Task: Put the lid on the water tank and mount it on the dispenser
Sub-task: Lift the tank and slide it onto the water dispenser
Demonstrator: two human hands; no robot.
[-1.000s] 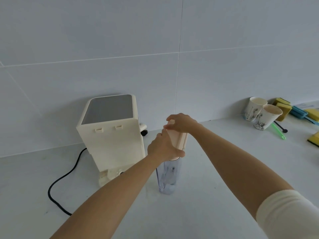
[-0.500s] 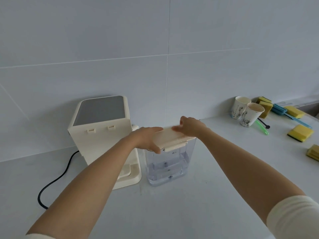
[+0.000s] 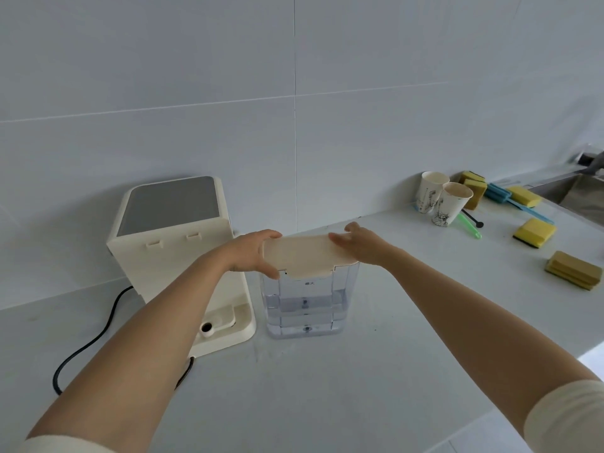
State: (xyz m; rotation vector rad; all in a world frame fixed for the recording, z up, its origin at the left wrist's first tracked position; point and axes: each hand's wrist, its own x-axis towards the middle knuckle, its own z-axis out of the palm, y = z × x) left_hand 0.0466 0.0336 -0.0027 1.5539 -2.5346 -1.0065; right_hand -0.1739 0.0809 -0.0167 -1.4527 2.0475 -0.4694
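Now two hands, left [image 3: 251,253] and right [image 3: 366,245], gripping one lid [image 3: 305,256] atop one water tank [image 3: 307,305], beside one dispenser [image 3: 173,243].

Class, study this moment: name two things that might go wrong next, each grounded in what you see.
1. The cream plastic lid may sit crooked on the clear plastic water tank, so it could fail to click shut.
2. The tank holds water and stands beside the cream dispenser; a rough lift might spill it.
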